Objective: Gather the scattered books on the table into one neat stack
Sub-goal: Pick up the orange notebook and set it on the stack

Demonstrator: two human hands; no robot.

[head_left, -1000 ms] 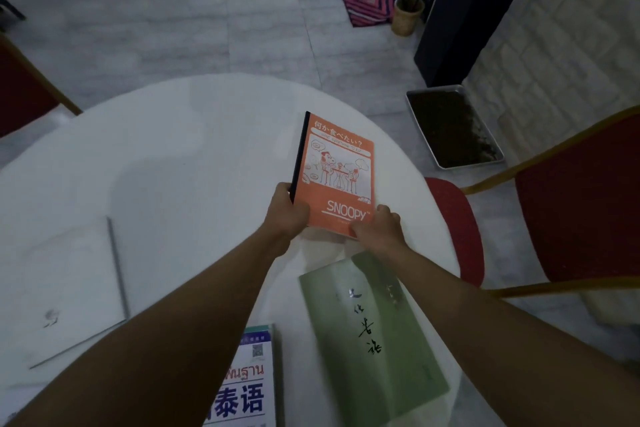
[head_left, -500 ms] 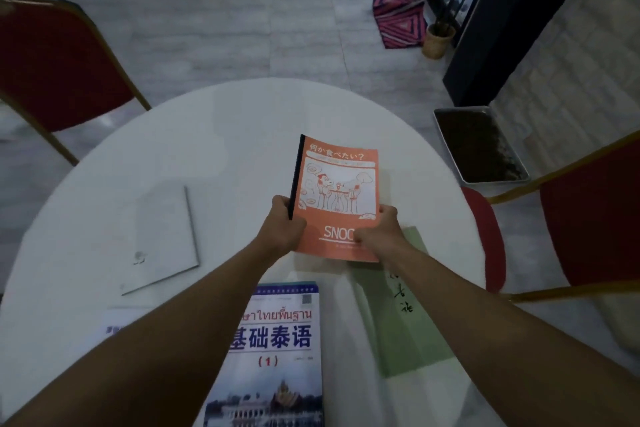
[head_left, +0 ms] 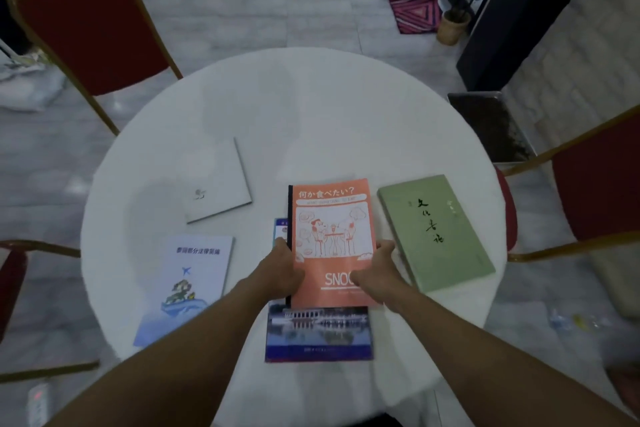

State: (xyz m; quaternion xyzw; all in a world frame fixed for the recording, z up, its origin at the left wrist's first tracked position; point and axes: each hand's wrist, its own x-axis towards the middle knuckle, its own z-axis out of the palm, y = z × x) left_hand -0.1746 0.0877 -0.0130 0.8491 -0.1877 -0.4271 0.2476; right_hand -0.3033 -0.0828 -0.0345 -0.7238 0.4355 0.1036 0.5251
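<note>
**Orange notebook held over the blue book at the near side of the table**

Both hands grip an orange notebook (head_left: 332,239) by its lower edge. The left hand (head_left: 282,270) closes around the black spine at the lower left corner, and the right hand (head_left: 375,272) closes on the lower right corner, thumb on the cover. The notebook sits on top of a blue book (head_left: 320,333), covering most of it; the blue book's near end and a strip of its left edge stick out. Whether the notebook rests fully on it or is held just above is not clear.

A green book (head_left: 434,230) lies just to the right, apart from the notebook. A pale blue booklet (head_left: 188,284) lies to the left, and a white book (head_left: 216,182) lies farther back on the left. All rest on a round white table (head_left: 311,107), with red chairs (head_left: 93,24) around it.
</note>
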